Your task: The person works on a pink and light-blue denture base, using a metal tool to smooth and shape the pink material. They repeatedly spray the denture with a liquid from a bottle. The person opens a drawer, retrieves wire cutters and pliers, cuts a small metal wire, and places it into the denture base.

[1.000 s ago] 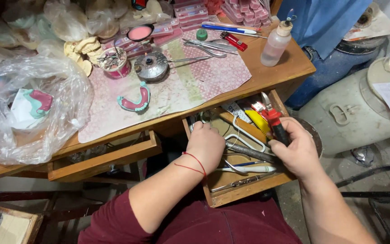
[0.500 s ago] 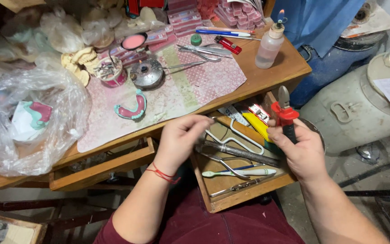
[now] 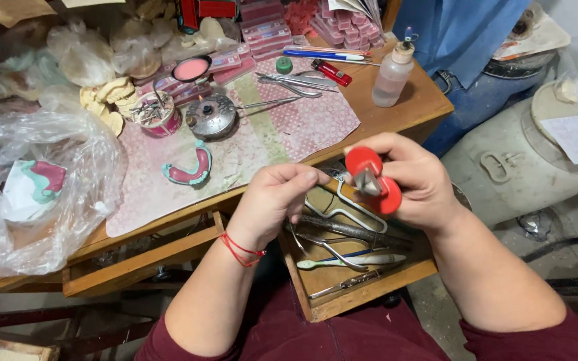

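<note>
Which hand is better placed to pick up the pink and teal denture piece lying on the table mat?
Probably the left hand. It is nearer to the pink and teal denture piece and pinches only something small, too fine to identify. The right hand is farther away and grips red-handled pliers.

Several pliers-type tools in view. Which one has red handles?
The pliers in the right hand, held above the open drawer. Those lying in the drawer and on the desk are bare metal.

Your two bare forearms enter from below, with dark maroon sleeves pushed up near the elbows. Your left hand point(image 3: 272, 204) wears a thin red string bracelet point(image 3: 241, 249) looped twice at the wrist. Your right hand point(image 3: 415, 180) wears nothing.
</note>
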